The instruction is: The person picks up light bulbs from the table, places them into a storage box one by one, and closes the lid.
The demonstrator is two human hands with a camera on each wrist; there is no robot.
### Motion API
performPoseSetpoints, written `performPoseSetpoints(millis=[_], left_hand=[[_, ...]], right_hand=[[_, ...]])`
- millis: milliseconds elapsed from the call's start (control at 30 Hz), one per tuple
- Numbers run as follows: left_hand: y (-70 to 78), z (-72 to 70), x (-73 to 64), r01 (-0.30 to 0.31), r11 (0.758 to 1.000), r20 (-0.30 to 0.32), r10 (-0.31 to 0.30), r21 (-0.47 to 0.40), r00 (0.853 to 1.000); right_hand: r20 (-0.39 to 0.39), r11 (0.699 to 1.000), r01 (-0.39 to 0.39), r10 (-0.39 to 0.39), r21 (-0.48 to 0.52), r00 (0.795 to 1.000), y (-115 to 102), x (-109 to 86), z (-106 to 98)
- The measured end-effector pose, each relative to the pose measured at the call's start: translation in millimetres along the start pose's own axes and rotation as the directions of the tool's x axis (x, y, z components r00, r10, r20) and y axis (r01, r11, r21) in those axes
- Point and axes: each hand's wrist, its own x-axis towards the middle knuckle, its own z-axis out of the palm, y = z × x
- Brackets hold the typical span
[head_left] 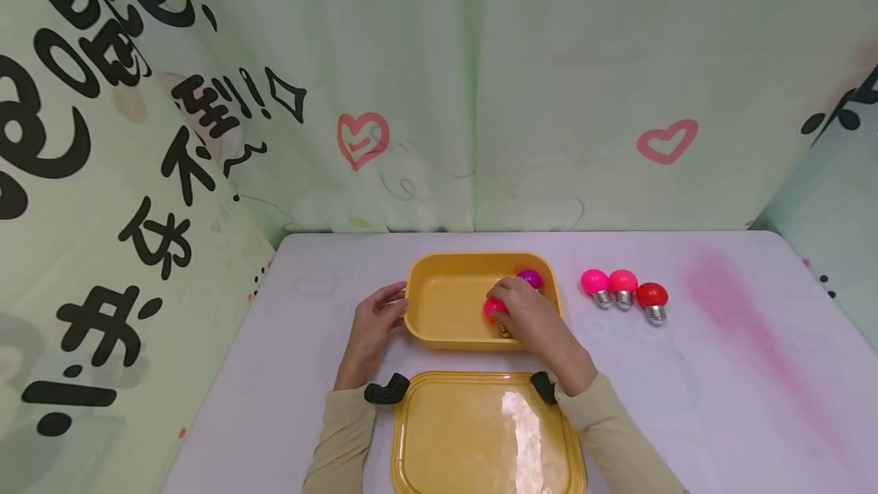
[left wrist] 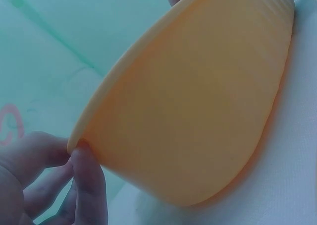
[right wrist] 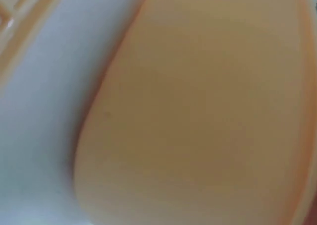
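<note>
In the head view my left hand (head_left: 375, 322) is at the left end of a yellow plastic container (head_left: 442, 296). The left wrist view shows the thumb and a finger of that hand (left wrist: 54, 175) pinching the container's rim (left wrist: 119, 69). My right hand (head_left: 533, 316) reaches over the near right side into the container and grips a pink light bulb (head_left: 493, 308), its metal base pointing down toward the near wall. Beyond this hand a purple bulb (head_left: 530, 277) lies in the far right corner. Only the container's outer wall (right wrist: 198, 111) fills the right wrist view; the right fingers are hidden there.
Right of the container, two pink bulbs (head_left: 594, 281) (head_left: 623, 280) and a red bulb (head_left: 652, 295) lie in a row on the white table (head_left: 686, 402). A yellow tray (head_left: 473, 433) lies in front, between the forearms. A printed curtain (head_left: 549, 82) hangs behind.
</note>
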Motion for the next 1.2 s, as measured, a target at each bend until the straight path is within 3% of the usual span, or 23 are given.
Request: performPoseSetpoints(millis=[233,1200], left_hand=[[0.2,-0.6,0.3,-0.001,1.0,0.0,0.001,0.001,1.0],[-0.1,-0.7,0.9,-0.017,1.0,0.02,0.017,-0.017,1.0]], right_hand=[[-0.052,0.999,0.047,-0.048,-0.021,0.997,0.9,-4.2,-12.4],[-0.012,0.985,-0.17,0.17,-0.005,0.985,37.0,-34.9,-42.5]])
